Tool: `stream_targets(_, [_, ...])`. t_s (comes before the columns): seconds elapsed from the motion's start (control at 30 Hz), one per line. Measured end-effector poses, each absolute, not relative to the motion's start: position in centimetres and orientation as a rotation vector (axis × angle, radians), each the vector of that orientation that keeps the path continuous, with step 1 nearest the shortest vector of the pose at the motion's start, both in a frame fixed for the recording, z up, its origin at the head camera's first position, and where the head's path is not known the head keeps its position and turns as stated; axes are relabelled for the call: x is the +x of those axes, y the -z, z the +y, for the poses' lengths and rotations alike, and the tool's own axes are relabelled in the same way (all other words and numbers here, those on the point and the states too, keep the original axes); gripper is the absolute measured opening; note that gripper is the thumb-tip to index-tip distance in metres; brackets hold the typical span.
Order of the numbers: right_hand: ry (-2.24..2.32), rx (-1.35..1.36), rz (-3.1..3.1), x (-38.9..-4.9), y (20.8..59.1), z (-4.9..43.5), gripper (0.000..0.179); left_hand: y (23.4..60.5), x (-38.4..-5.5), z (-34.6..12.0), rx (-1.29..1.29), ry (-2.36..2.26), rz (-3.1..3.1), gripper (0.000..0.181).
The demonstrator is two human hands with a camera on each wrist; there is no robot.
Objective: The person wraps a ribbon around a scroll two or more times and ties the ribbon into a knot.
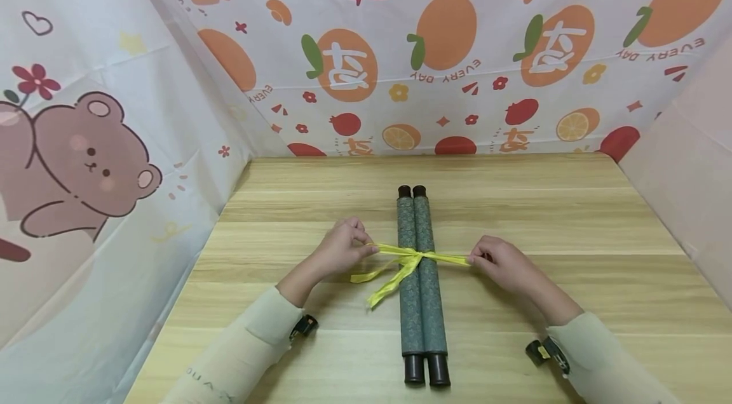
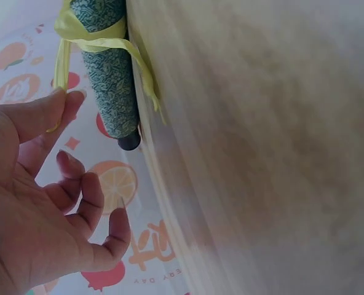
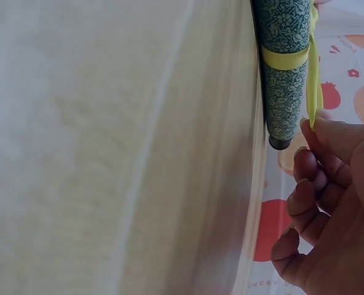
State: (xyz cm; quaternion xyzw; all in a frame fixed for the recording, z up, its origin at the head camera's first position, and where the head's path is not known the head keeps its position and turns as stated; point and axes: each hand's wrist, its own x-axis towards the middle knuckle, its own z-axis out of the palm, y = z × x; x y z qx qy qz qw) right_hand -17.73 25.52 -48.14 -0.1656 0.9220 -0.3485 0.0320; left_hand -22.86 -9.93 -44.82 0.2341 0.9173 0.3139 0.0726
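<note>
Two green patterned scroll rolls (image 1: 431, 302) with dark end knobs lie side by side on the wooden table, pointing away from me. A yellow ribbon (image 1: 394, 282) goes round them and is knotted on top, at about their middle. On the left, my left hand (image 1: 343, 245) pinches a length of the ribbon (image 2: 61, 67) between thumb and forefinger. My right hand (image 1: 506, 264) pinches another length (image 3: 314, 86) on the right side. Both lengths stretch out from the knot nearly straight. Two loose tails hang toward the lower left. The underside of the rolls is hidden.
The wooden table (image 1: 515, 201) reaches back to a white fruit-print cloth (image 1: 394, 118). A cloth with a bear print (image 1: 91, 156) hangs along the left side, and a pale panel (image 1: 686, 188) stands at the right. Small dark cameras sit at both sleeves.
</note>
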Motion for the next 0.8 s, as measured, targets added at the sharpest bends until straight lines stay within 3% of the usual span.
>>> stream_targets(0.8, [1.017, -0.484, 2.797, -17.28, 48.04, 25.85, 0.017, 44.55, -23.38, -9.48, 0.681, -0.784, 2.851, 0.010])
